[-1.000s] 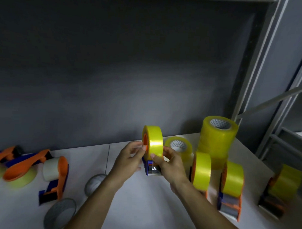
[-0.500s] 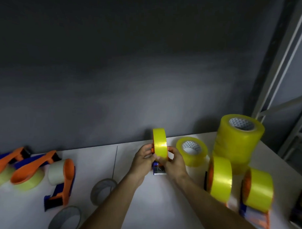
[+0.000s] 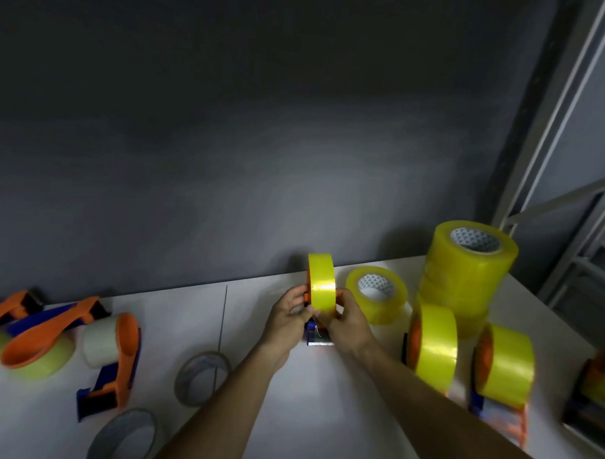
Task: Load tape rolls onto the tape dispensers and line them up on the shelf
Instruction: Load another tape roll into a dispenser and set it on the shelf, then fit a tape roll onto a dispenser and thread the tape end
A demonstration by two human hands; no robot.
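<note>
A yellow tape roll point(image 3: 321, 281) stands on edge on an orange and blue dispenser point(image 3: 317, 337) near the back of the white shelf point(image 3: 322, 401). My left hand point(image 3: 289, 314) grips the roll and dispenser from the left, fingers curled at the orange hub. My right hand point(image 3: 346, 316) grips them from the right, thumb on the tape's face. Three loaded dispensers point(image 3: 434, 340) point(image 3: 503, 367) point(image 3: 597, 384) stand in a line to the right. Behind them lie a loose yellow roll point(image 3: 377, 293) and a tall stack of rolls point(image 3: 467, 269).
At the left lie more orange-handled dispensers point(image 3: 118, 356) point(image 3: 47, 337) point(image 3: 3, 311) with pale rolls. Two thin near-spent rolls point(image 3: 203, 377) point(image 3: 126, 436) lie flat in front. A dark wall rises behind the shelf. A metal rack frame point(image 3: 572, 135) stands at the right.
Both hands have carried the loaded dispenser farther back towards the wall. The view has shifted left, so the right-hand dispensers sit nearer the frame's right edge.
</note>
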